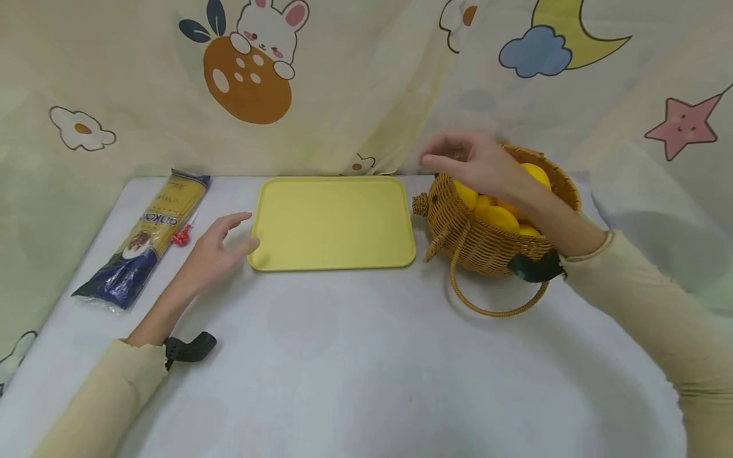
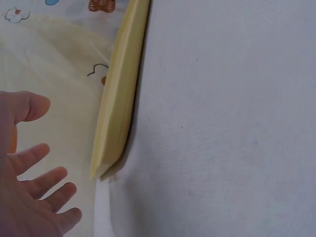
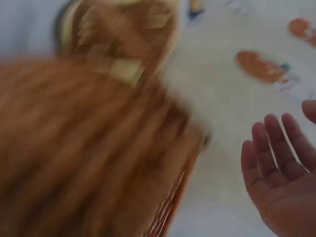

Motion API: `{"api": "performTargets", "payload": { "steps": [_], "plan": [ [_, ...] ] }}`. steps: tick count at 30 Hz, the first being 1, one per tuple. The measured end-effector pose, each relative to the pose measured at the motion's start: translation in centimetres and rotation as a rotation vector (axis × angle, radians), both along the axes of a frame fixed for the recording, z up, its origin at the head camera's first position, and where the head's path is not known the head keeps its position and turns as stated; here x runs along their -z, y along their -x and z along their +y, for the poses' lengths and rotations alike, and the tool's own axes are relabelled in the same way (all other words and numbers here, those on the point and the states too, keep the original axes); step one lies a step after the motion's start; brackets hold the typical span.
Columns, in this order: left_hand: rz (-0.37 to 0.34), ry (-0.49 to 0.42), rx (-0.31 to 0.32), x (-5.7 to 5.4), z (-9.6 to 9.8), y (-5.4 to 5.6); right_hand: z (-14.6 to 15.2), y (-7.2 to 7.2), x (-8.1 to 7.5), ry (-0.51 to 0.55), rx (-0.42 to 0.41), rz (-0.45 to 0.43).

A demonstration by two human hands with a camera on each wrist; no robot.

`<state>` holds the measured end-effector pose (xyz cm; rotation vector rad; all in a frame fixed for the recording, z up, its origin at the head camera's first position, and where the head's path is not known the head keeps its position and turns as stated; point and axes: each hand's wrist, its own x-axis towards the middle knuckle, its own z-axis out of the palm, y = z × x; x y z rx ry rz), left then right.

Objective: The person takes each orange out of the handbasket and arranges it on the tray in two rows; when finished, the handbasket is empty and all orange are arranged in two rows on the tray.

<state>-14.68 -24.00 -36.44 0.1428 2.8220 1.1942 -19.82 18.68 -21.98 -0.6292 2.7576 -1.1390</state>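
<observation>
My left hand hovers by the left edge of a yellow rectangular tray, thumb and fingers spread with nothing between them. In the left wrist view, a gap separates that hand from the tray's side. Over the wicker basket on the right is my right hand, its fingers loosely extended and holding nothing. The right wrist view shows its fingers apart from the blurred basket. Yellow, lemon-like fruits fill the basket, partly hidden by my forearm.
A blue and gold plastic packet lies at the table's left side, with a red-wrapped lollipop beside it. The basket's looped handle hangs forward onto the white tabletop. A patterned curtain stands behind the table.
</observation>
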Motion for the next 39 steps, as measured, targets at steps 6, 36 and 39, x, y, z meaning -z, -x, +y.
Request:
{"api": "performTargets", "payload": {
  "steps": [6,36,39],
  "plan": [
    [-0.039,-0.017,-0.022,0.6,0.1,-0.2,5.1,3.1,-0.4,-0.28,-0.059,0.004],
    [-0.079,0.109,0.017,2.2,1.2,1.2,12.4,7.6,-0.3,-0.594,-0.314,-0.439],
    [-0.085,0.141,0.054,2.5,1.0,1.3,12.3,7.5,-0.2,-0.609,-0.316,-0.49]
  ]
}}
